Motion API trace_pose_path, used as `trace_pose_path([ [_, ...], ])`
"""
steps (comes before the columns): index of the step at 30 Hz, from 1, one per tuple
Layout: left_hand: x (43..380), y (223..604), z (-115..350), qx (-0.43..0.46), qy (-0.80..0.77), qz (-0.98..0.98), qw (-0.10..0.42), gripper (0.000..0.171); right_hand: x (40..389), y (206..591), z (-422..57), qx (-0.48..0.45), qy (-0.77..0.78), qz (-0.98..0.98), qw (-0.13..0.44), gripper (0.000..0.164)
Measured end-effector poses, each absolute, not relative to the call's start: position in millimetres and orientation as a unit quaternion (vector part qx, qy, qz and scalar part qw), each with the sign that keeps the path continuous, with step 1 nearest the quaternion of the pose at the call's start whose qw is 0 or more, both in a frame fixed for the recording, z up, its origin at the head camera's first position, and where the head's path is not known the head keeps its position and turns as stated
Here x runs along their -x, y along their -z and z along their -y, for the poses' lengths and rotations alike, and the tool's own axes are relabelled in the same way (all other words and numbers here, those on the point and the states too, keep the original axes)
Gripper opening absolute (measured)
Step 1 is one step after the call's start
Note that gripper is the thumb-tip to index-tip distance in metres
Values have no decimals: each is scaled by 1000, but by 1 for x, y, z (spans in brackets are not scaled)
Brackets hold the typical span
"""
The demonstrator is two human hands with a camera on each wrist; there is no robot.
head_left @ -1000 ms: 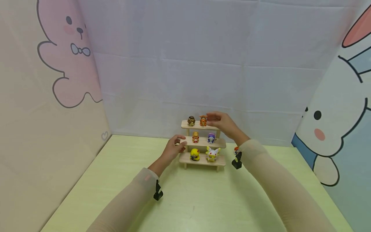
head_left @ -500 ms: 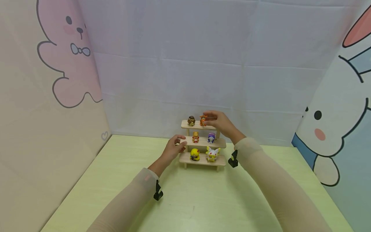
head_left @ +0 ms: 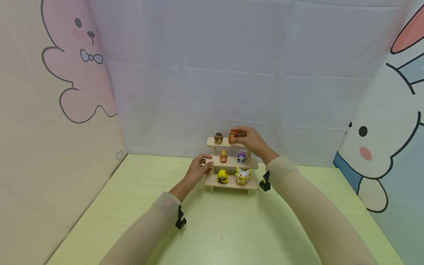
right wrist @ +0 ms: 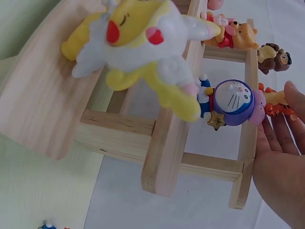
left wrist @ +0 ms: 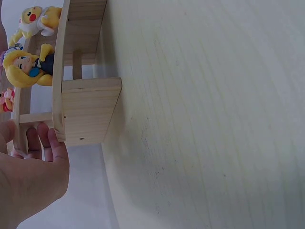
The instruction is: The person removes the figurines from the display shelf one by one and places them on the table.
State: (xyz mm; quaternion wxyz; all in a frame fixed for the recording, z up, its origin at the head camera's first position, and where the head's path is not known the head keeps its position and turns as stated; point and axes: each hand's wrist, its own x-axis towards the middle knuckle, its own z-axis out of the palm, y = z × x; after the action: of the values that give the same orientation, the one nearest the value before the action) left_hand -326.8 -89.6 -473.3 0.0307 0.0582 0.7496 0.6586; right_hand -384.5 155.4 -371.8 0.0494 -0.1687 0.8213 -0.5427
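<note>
A three-tier wooden display shelf (head_left: 230,185) stands on the table against the back wall, with small figurines on every tier. My left hand (head_left: 196,171) holds the left end of its middle tier, fingertips curled round the wood in the left wrist view. On the top tier, my right hand (head_left: 252,141) has thumb and fingers about an orange tiger figurine (right wrist: 277,103). Left of that sits an owl figurine (head_left: 218,138). The middle tier carries a yellow bear figurine (head_left: 223,157) and a purple-hooded cat figurine (right wrist: 233,101). Below are a yellow-haired figurine (left wrist: 28,68) and a white-and-yellow figurine (head_left: 243,176).
The pale table (head_left: 205,232) extends to the front and both sides. White cloth (head_left: 198,84) hangs behind the shelf. Printed cartoon panels close off the left and right. A small blue figurine (right wrist: 47,226) peeks in at the right wrist view's bottom edge.
My right hand has shifted left and closed its fingers about the tiger figurine. My left hand has kept its place on the shelf.
</note>
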Motion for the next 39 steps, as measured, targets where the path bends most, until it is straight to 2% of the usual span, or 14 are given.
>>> trace_pose_path([
  [15, 326, 473, 90, -59, -657, -751, 27, 26, 380, 369, -158, 159, 547, -820, 51, 48],
  [39, 327, 473, 90, -59, -656, -752, 25, 25, 377, 372, -193, 163, 567, -805, 51, 52],
])
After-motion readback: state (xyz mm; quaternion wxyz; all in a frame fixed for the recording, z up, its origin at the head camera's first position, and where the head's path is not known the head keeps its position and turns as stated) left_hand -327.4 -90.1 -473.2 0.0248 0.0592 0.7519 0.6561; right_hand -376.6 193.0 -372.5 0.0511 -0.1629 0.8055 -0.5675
